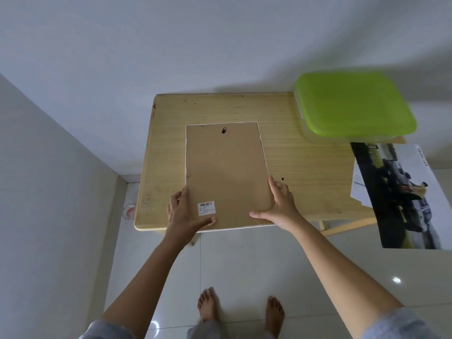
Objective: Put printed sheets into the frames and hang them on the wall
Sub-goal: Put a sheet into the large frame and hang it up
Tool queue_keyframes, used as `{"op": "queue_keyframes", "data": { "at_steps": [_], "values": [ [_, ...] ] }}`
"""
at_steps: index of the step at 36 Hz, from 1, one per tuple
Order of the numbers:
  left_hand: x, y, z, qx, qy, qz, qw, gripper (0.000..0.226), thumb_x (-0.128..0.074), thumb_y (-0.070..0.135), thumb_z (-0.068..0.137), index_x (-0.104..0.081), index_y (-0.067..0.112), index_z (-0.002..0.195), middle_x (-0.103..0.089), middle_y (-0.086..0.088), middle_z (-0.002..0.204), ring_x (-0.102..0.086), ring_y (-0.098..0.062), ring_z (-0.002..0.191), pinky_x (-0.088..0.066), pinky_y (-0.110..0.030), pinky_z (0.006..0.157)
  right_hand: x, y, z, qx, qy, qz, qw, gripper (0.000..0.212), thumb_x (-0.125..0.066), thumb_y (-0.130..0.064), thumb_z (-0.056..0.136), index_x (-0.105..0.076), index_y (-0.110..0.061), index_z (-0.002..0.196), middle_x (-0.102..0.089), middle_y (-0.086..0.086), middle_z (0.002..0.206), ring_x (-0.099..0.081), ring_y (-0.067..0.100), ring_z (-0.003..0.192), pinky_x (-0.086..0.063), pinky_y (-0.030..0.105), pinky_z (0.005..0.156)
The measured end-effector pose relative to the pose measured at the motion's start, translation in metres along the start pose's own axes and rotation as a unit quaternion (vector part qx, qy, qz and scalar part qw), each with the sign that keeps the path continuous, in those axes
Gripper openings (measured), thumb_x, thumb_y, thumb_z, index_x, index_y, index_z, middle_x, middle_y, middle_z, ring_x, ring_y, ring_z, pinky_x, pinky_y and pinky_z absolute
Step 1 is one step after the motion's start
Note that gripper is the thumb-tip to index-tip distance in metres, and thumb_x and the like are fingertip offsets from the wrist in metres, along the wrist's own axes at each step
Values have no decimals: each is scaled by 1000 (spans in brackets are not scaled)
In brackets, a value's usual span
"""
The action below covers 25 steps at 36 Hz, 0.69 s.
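Observation:
A picture frame (226, 167) lies face down on the wooden table (305, 167), its brown backing board up, with a small black hanger near the far edge and a barcode sticker near me. My left hand (186, 214) grips the frame's near left corner, thumb on the board. My right hand (278, 204) grips the near right corner the same way. Printed sheets (411, 196) with a dark photo lie at the table's right end, overhanging its front edge.
A clear plastic box with a lime green lid (354, 104) stands at the table's far right. White walls close in behind and on the left. A small round object (129, 211) lies on the tiled floor left of the table. My bare feet stand below.

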State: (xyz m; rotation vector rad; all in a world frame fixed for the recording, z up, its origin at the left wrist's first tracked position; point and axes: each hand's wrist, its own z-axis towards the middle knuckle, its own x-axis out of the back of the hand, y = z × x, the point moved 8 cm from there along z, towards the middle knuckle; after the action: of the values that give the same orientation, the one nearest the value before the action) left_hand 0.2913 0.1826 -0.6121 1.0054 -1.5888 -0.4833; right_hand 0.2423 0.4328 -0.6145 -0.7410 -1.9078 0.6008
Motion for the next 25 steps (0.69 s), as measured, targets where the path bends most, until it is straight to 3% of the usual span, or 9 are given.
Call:
{"op": "queue_keyframes", "data": {
  "at_steps": [12, 18, 21, 25],
  "values": [
    [1, 4, 3, 8, 17, 11, 1000, 102, -81, 37, 64, -18, 24, 144, -26, -3, 134, -27, -27, 126, -31, -42, 103, 1, -6, -1, -5, 31, -31, 999, 110, -78, -40, 67, -4, -25, 148, -17, -3, 146, -20, 24, 130, -22, 27, 105],
    [8, 5, -2, -14, -18, -6, 1000, 118, -75, 61, 40, -26, 24, 141, -31, 3, 131, -37, -19, 122, -39, -37, 101, 2, -7, -12, 27, 20, -34, 999, 113, -79, -43, 66, -4, -20, 148, -11, -6, 152, -13, 20, 137, -19, 30, 110],
    [8, 0, -9, -40, -45, -28, 998, 118, -90, 41, 46, -24, 25, 143, -27, 13, 129, -39, -11, 116, -39, -31, 98, 1, -3, -19, 34, -3, -29, 999, 121, -82, -43, 60, -3, -20, 148, -8, -8, 154, -7, 17, 140, -16, 32, 113],
    [7, -4, -17, -55, -39, -32, 997, 117, -89, 30, 49, -21, 23, 144, -26, 11, 126, -38, -11, 117, -37, -31, 100, 0, -3, -21, 43, -17, -30, 998, 126, -84, -43, 57, -1, -18, 148, -6, -7, 155, -4, 16, 141, -14, 32, 113]
  ]
}}
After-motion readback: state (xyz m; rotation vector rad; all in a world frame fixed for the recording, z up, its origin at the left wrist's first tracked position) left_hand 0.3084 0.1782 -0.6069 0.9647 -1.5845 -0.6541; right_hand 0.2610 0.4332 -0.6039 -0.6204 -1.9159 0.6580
